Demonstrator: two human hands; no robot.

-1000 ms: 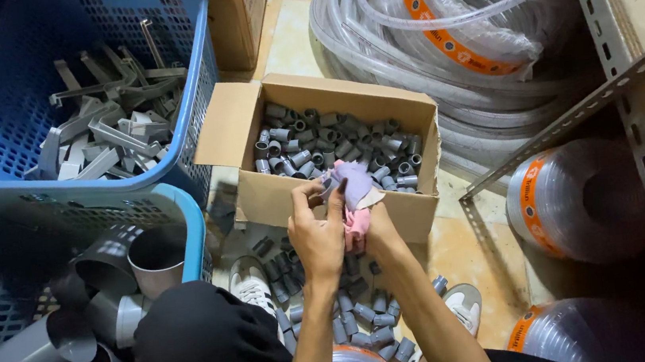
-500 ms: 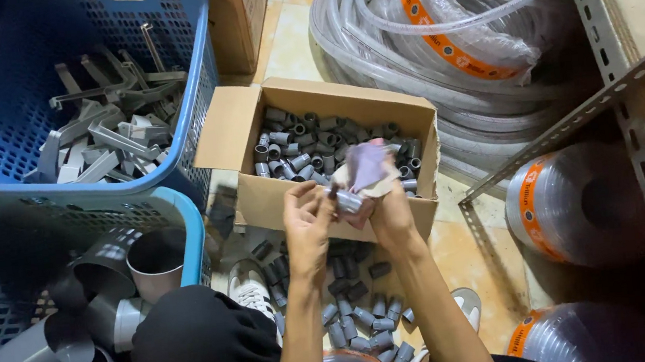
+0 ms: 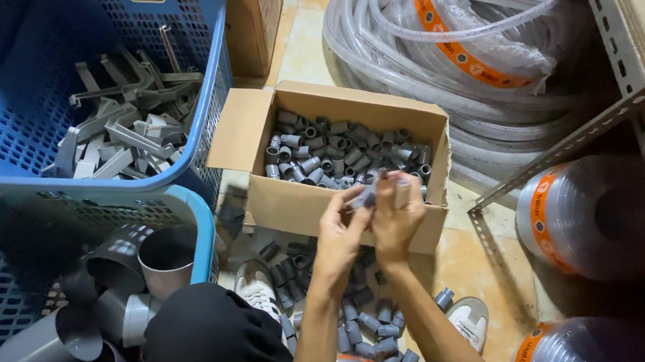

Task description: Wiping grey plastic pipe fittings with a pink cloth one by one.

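Judging by the heap of grey pipe fittings (image 3: 356, 313) left on the floor and the cardboard box (image 3: 293, 208) already well filled, the sorting looked partly done. Both the left hand (image 3: 338, 235) and the right hand (image 3: 397, 217) were pinched together on a small grey fitting (image 3: 364, 197) above the box's near wall. Fingers hid most of that piece, and the floor heap ran out of frame below.

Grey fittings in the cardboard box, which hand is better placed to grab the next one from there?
Probably the right hand: it sits over the cardboard box near the grey fittings heaped inside. The left hand hangs lower, at the box's front wall, pinching a small grey fitting at its fingertips.
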